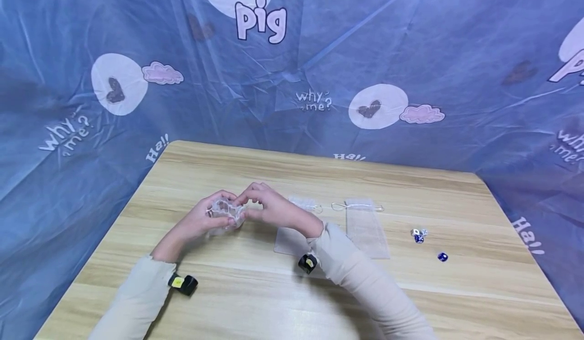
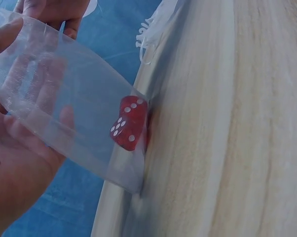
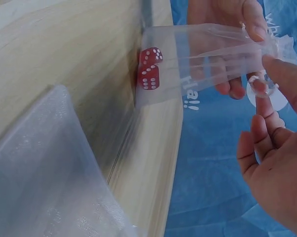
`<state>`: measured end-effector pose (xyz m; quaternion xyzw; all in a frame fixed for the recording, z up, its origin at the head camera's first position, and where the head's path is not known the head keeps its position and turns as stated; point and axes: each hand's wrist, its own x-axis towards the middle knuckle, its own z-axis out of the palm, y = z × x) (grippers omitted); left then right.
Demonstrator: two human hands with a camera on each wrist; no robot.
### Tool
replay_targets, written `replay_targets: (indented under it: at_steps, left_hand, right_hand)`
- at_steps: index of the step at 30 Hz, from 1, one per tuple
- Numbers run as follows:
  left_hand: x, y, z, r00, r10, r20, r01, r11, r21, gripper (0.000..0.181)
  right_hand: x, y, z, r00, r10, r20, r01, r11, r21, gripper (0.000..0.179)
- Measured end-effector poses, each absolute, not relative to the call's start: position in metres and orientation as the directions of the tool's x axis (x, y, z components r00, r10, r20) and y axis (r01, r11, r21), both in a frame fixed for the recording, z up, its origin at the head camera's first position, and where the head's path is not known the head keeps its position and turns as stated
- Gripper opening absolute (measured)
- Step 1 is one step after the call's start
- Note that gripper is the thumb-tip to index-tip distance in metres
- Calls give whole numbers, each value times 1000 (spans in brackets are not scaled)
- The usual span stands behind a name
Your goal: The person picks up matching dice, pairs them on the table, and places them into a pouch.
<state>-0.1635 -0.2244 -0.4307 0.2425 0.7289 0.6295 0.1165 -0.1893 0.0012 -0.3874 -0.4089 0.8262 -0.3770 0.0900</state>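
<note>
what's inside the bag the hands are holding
Two red dice show through the sheer bag, down at its bottom end by the table. The faces turned down are hidden, so their dots can't be read.

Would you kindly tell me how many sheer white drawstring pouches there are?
3 pouches: one held in the left hand; one on the wooden table, partly hidden by the right wrist; another to its right.

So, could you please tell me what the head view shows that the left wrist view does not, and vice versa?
Only the head view shows the loose blue dice and clear dice, and the "pig" lettering. Only the left wrist view clearly shows red dice inside the sheer drawstring bag. Both show that bag in the left hand and right hand, the wooden table and the blue backdrop.
</note>
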Motion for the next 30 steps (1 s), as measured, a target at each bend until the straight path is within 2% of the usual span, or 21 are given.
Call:
replay_targets:
  at_steps: [6, 18, 30]
  left_hand:
    - [-161, -230, -427, -882, 448, 147, 251, 183, 950, 42]
    - [-157, -246, -422, -934, 246, 261, 320, 239, 917, 11]
    - [-153, -254, -417, -961, 168, 218, 268, 381, 885, 27]
  right_hand:
    - [-189, 2, -389, -681, -710, 182, -591, 386, -708, 18]
    - [-190, 8, -388, -727, -655, 203, -571, 415, -708, 10]
    - [-190, 19, -386, -784, -612, 101, -472, 483, -738, 12]
